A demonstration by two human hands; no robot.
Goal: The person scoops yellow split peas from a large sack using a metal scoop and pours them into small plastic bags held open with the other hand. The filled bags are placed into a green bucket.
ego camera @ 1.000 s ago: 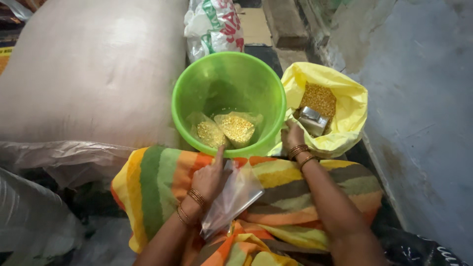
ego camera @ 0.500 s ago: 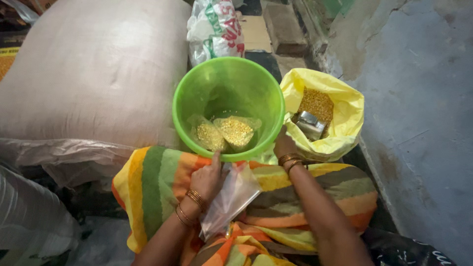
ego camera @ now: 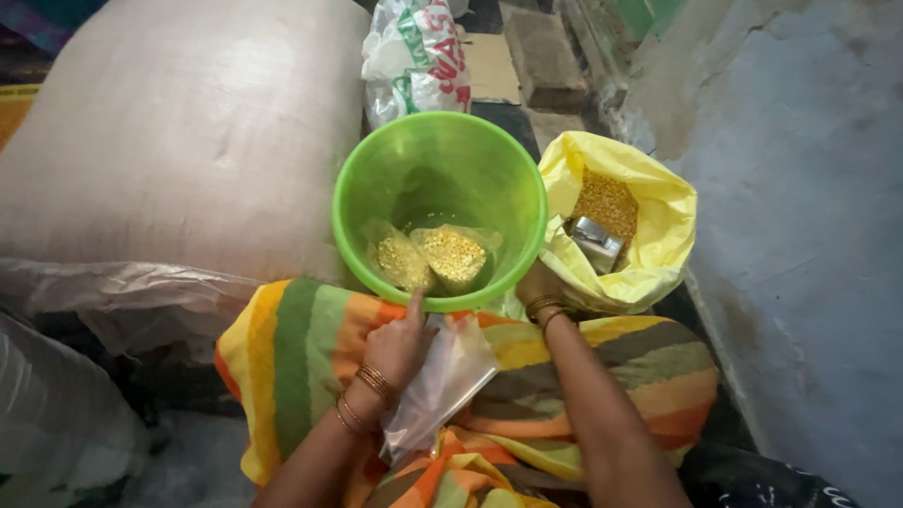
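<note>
My left hand [ego camera: 400,343] rests on my striped lap and holds an empty clear plastic bag [ego camera: 442,381] against the cloth. A bright green plastic tub [ego camera: 439,209] stands just beyond my knees, with two small filled bags of yellow split lentils [ego camera: 428,256] lying in its bottom. My right hand [ego camera: 538,287] is tucked under the tub's rim beside the yellow sack [ego camera: 621,221], mostly hidden, so I cannot tell what it grips. The sack holds loose yellow lentils and a metal scoop [ego camera: 597,243].
A large beige sack [ego camera: 179,141] fills the left side, with clear plastic sheeting [ego camera: 113,292] at its base. A printed white bag [ego camera: 414,56] lies behind the tub. A rough grey wall [ego camera: 809,235] runs along the right. Bricks [ego camera: 541,47] sit at the back.
My right hand has drawn back from the yellow sack's opening toward the tub's rim and my lap. The left hand and the clear bag have stayed in place.
</note>
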